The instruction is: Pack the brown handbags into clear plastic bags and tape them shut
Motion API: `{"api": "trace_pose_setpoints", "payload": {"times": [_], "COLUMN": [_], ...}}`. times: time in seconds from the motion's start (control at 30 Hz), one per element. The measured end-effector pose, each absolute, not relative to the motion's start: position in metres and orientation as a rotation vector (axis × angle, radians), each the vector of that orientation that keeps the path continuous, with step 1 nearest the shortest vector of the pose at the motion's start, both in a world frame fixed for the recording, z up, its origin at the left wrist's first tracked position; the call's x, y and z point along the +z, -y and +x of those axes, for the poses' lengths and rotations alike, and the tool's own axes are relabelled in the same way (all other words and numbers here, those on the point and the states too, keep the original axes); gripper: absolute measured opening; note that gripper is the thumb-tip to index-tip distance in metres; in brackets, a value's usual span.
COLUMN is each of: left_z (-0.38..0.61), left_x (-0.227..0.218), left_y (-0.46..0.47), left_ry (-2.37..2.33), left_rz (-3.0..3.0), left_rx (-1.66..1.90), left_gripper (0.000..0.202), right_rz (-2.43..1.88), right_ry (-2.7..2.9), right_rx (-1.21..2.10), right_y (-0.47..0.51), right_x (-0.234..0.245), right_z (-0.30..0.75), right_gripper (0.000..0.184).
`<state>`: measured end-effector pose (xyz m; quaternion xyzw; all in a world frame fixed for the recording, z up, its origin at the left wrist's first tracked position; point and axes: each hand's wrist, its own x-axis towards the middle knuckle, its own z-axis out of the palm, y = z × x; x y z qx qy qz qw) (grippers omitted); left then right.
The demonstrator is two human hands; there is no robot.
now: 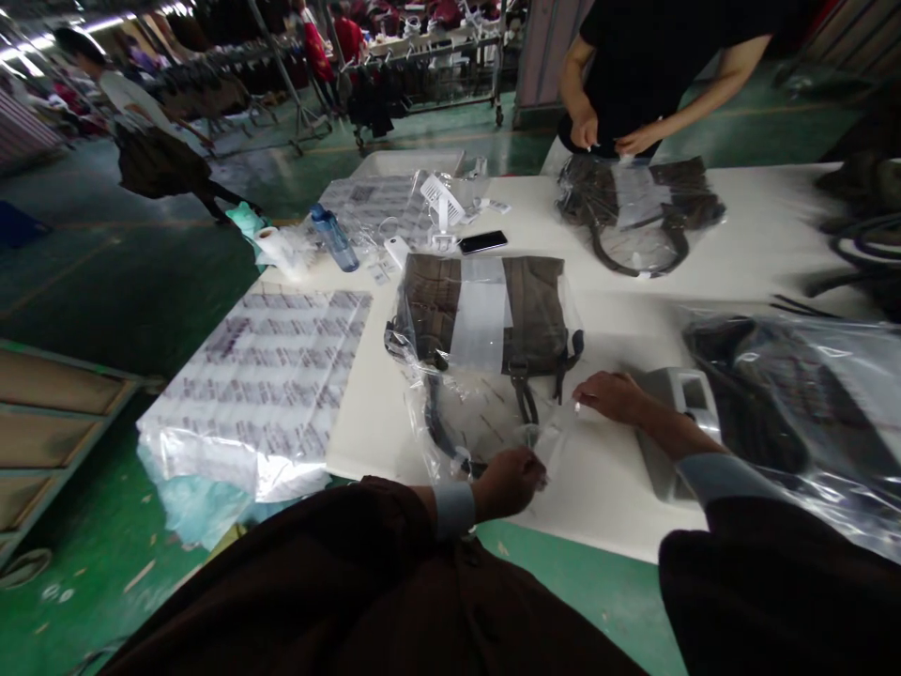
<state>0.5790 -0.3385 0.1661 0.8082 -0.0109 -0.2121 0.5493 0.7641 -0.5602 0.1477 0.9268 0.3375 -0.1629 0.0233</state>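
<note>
In front of me on the white table lies a brown handbag, with a white band around its middle and its handles toward me. A clear plastic bag encloses it. My left hand is closed at the near edge of the plastic, fingers pinched on it beside the handle. Just right of the handbag, my right hand is closed too, its fingertips together at the plastic's right edge. A small pale bit shows at those fingertips, too small to make out. A grey tape dispenser stands beside my right forearm.
A stack of printed plastic sheets covers the table's left end. Farther back are a blue bottle and a black phone. Across the table a co-worker handles another wrapped handbag. More wrapped bags lie at right.
</note>
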Motion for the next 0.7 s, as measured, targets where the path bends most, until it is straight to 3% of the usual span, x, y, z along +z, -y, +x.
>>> {"api": "trace_pose_setpoints", "payload": {"times": [0.33, 0.47, 0.57, 0.7], "left_z": [0.597, 0.599, 0.602, 0.616], "left_x": [0.145, 0.142, 0.145, 0.162], "left_y": [0.303, 0.301, 0.288, 0.249], "left_ry": [-0.593, -0.608, -0.528, -0.215], "left_rz": [1.412, 1.419, 1.58, 2.176], "left_rx": [-0.393, -0.414, -0.514, -0.332], "left_gripper": [0.014, 0.015, 0.017, 0.022], "right_rz": [3.081, 3.113, 3.081, 3.133], "right_ry": [-1.136, -1.347, -1.369, -1.31], "right_rx": [0.167, -0.202, -0.517, -0.572], "right_y": [0.481, 0.438, 0.422, 0.42], "right_x": [0.171, 0.167, 0.159, 0.152], "right_z": [0.744, 0.732, 0.73, 0.726], "right_gripper": [0.028, 0.037, 0.027, 0.023]}}
